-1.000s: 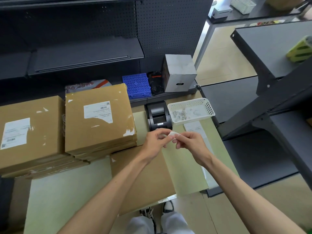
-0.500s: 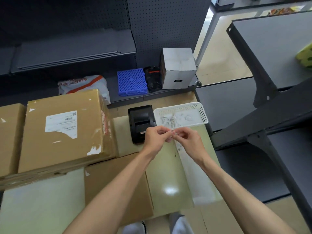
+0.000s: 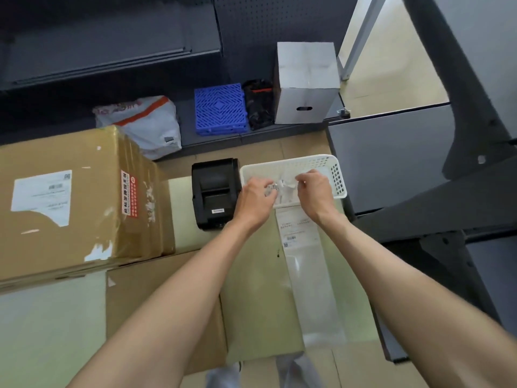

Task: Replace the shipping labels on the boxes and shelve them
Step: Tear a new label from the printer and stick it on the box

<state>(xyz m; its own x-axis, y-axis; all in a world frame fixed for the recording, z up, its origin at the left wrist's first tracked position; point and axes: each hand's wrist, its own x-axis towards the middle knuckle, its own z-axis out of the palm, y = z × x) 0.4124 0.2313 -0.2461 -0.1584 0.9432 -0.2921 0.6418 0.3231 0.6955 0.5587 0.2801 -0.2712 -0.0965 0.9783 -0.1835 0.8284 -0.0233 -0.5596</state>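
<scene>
White crumpled label scraps sit pinched between our two hands over the white perforated plastic basket. Our left hand curls its fingers around one end of the scraps, and our right hand pinches the other end. Just left of the basket stands a black label printer. A large brown cardboard box with a white shipping label rests on the pale green surface, well left of our hands.
</scene>
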